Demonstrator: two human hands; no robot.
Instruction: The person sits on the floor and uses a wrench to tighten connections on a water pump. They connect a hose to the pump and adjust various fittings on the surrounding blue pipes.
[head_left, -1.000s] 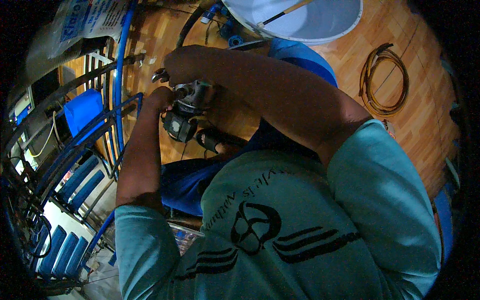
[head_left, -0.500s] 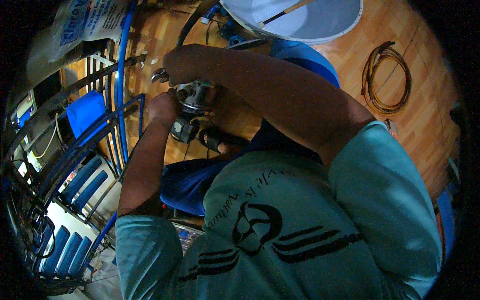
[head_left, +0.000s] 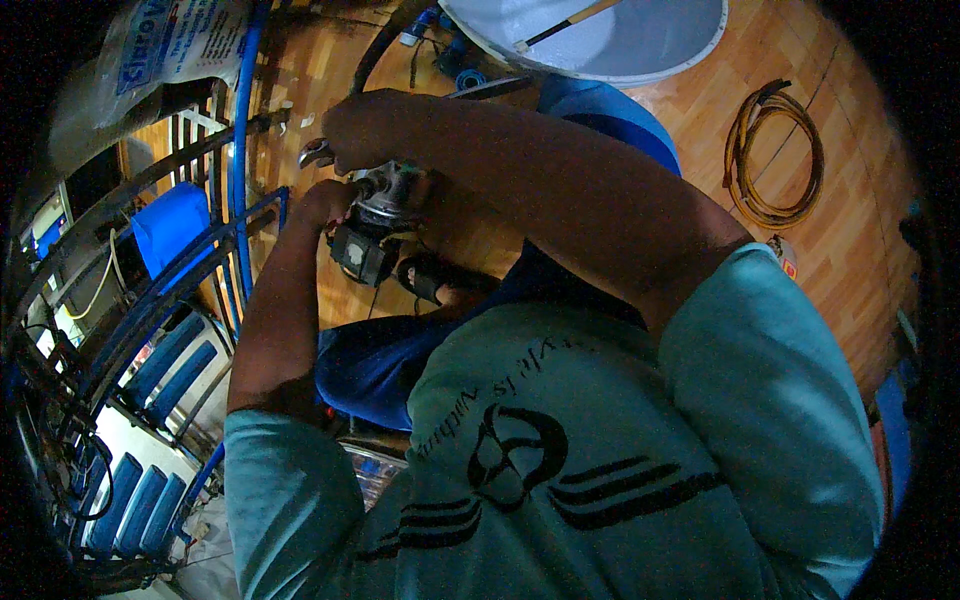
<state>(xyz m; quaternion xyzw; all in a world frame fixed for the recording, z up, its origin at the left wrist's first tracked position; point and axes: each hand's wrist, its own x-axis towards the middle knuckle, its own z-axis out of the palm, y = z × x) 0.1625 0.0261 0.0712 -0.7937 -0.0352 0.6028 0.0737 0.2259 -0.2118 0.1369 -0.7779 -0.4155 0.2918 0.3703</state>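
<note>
On the floor in front of me stands a small motor-like machine, with a round metal body (head_left: 392, 197) and a dark, boxy block (head_left: 362, 254) below it. My left hand (head_left: 324, 206) is closed at the left side of the metal body, beside a fitting (head_left: 368, 187); what its fingers grip is hidden. Reaching across from the right, my right hand (head_left: 352, 138) is just above the machine. Its fingers are curled round a shiny metal wrench (head_left: 316, 155), whose jaw end pokes out at the left; the remainder is covered by the hand.
A blue metal frame (head_left: 242, 150) rises close on my left, with a blue box (head_left: 172, 228) behind it. Ahead is a white tub (head_left: 640, 50) with a brush handle (head_left: 570, 24) across it. A coiled hose (head_left: 735, 160) lies right. My sandalled foot (head_left: 420, 278) is beside the machine.
My left hand has shifted slightly, and the machine's dark block has moved a little up and left. The right hand with the wrench has shifted only slightly to the left.
</note>
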